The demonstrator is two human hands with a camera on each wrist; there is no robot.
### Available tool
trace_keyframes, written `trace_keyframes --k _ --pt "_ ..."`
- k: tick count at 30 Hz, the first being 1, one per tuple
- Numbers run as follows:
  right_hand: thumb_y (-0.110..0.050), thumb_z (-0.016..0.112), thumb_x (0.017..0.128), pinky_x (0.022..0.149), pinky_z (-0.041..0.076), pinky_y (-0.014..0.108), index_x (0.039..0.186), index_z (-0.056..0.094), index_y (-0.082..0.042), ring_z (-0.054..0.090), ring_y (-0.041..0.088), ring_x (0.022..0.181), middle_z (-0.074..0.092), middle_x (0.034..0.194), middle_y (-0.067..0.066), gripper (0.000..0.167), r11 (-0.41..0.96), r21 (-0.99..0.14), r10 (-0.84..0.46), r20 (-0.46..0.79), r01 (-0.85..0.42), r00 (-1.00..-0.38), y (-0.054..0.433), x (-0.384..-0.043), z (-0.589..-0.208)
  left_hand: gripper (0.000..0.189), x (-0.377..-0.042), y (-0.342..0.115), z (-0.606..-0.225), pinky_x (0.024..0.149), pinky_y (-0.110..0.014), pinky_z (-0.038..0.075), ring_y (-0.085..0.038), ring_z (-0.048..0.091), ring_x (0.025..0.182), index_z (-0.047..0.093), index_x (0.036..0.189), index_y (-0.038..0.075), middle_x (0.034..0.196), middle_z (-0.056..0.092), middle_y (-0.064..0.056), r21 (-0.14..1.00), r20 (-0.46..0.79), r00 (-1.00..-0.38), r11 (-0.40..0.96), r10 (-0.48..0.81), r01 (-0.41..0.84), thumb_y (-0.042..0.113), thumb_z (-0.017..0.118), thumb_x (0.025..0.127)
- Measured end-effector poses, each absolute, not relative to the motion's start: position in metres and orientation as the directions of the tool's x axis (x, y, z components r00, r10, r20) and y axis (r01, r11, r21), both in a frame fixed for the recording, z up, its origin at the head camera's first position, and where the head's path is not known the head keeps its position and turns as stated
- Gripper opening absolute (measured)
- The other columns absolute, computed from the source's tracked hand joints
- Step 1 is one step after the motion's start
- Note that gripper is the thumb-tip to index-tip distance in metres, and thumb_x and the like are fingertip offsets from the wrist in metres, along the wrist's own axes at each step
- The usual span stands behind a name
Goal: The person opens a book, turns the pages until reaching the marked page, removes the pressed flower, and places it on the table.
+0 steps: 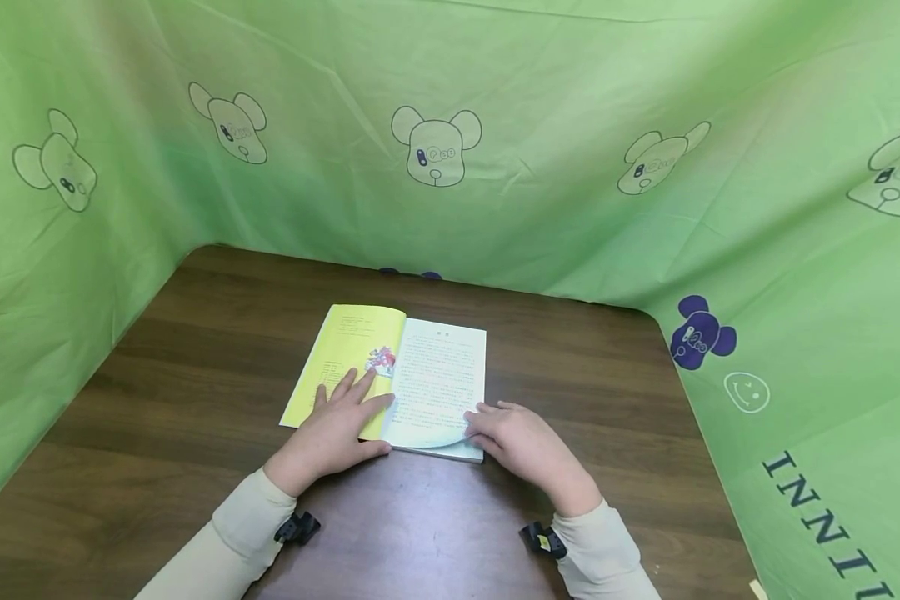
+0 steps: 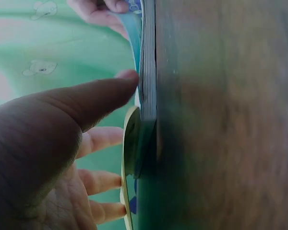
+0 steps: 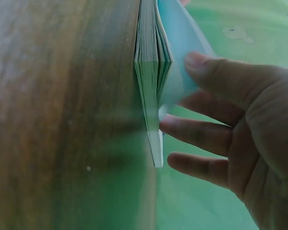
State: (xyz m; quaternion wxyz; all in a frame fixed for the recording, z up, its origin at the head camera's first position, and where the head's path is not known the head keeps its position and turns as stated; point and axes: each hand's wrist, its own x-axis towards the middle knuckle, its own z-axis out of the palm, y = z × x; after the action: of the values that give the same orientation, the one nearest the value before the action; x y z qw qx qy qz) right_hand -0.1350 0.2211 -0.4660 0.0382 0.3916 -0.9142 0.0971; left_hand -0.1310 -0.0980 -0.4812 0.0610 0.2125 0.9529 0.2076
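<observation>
While the book (image 1: 401, 350) lies open beneath the spread left hand (image 1: 336, 429), right hand (image 1: 521, 437) pinching a lifted page (image 1: 437, 383)

From where I stand, the dark brown, wood-grained tabletop (image 1: 570, 358) is broad, with rounded far corners and streaks running mostly from side to side. A pale, slightly violet sheen lies across its near middle part. Directly on it, around the centre, sits an open paperback book with a yellow left side and white printed right-hand pages (image 1: 435, 367). The thick block of pages rests flat against the wood, the book's top tilted slightly rightward, well apart from the tabletop's side edges.
</observation>
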Motion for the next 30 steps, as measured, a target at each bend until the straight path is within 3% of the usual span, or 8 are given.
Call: trace_keyframes --k 3,7,13,16,18,20,25,30 --pt "-0.02 0.08 0.09 0.083 0.057 0.038 0.095 0.072 -0.021 0.073 0.015 0.09 0.076 0.097 -0.006 0.009 0.7 -0.165 -0.668 0.192 -0.694 -0.719 0.219 -0.136 -0.467 0.067 -0.129 -0.095 -0.482 0.108 -0.083 0.017 -0.046 0.017 0.155 0.063 0.141 0.023 0.167 0.029 -0.017 0.425 -0.015 -0.909 0.826 0.417 0.371 0.053 0.081 0.083" --pt "-0.023 0.086 0.084 0.062 0.048 0.027 0.084 0.062 -0.026 0.051 0.006 0.064 0.058 0.073 -0.017 0.024 0.734 -0.192 -0.616 0.215 -0.652 -0.758 0.218 -0.136 -0.467 0.068 -0.129 -0.09 -0.485 0.109 -0.083 0.016 -0.045 0.016 0.155 0.066 0.137 0.022 0.167 0.028 -0.016 0.416 0.002 -0.922 0.838 0.388 0.354 0.058 0.081 0.081" --pt "-0.023 0.088 0.08 0.062 0.046 0.025 0.081 0.058 -0.027 0.05 0.003 0.063 0.071 0.084 -0.014 0.03 0.751 -0.214 -0.592 0.199 -0.624 -0.781 0.218 -0.136 -0.467 0.064 -0.129 -0.085 -0.488 0.108 -0.084 0.016 -0.045 0.019 0.155 0.068 0.131 0.022 0.166 0.03 -0.016 0.404 0.029 -0.937 0.853 0.349 0.33 0.055 0.084 0.079" --pt "-0.026 0.088 0.08 0.065 0.05 0.027 0.084 0.06 -0.025 0.06 0.005 0.069 0.077 0.1 -0.01 0.029 0.756 -0.228 -0.586 0.182 -0.614 -0.789 0.218 -0.136 -0.467 0.059 -0.129 -0.085 -0.488 0.108 -0.084 0.016 -0.045 0.019 0.155 0.069 0.13 0.022 0.166 0.031 -0.016 0.411 0.036 -0.941 0.853 0.337 0.321 0.053 0.082 0.082" --pt "-0.029 0.089 0.08 0.075 0.056 0.031 0.093 0.066 -0.023 0.069 0.009 0.083 0.077 0.112 -0.006 0.027 0.758 -0.253 -0.579 0.166 -0.602 -0.799 0.218 -0.135 -0.465 0.056 -0.129 -0.085 -0.487 0.108 -0.084 0.016 -0.046 0.02 0.154 0.07 0.13 0.021 0.166 0.032 -0.016 0.411 0.04 -0.941 0.853 0.336 0.322 0.052 0.08 0.085" --pt "-0.033 0.09 0.078 0.088 0.057 0.037 0.109 0.07 -0.02 0.072 0.014 0.103 0.074 0.123 -0.002 0.039 0.758 -0.289 -0.571 0.141 -0.585 -0.809 0.22 -0.135 -0.464 0.055 -0.128 -0.085 -0.487 0.107 -0.084 0.017 -0.046 0.021 0.154 0.068 0.132 0.02 0.166 0.032 -0.015 0.406 0.05 -0.94 0.853 0.338 0.328 0.051 0.078 0.087" --pt "-0.049 0.091 0.072 0.114 0.041 0.051 0.148 0.054 -0.017 0.051 0.027 0.141 0.051 0.156 0.005 0.09 0.749 -0.35 -0.563 0.113 -0.563 -0.819 0.223 -0.135 -0.461 0.07 -0.128 -0.084 -0.485 0.107 -0.084 0.018 -0.044 0.023 0.154 0.051 0.15 0.016 0.167 0.03 -0.014 0.395 0.093 -0.937 0.852 0.336 0.344 0.043 0.075 0.091" --pt "-0.054 0.088 0.073 0.12 0.03 0.055 0.161 0.034 -0.016 0.034 0.031 0.152 0.027 0.169 0.009 0.11 0.742 -0.366 -0.549 0.147 -0.561 -0.823 0.225 -0.136 -0.46 0.094 -0.127 -0.084 -0.481 0.107 -0.083 0.021 -0.045 0.023 0.154 0.023 0.164 0.016 0.169 0.023 -0.017 0.407 0.168 -0.931 0.837 0.324 0.365 0.03 0.078 0.089"
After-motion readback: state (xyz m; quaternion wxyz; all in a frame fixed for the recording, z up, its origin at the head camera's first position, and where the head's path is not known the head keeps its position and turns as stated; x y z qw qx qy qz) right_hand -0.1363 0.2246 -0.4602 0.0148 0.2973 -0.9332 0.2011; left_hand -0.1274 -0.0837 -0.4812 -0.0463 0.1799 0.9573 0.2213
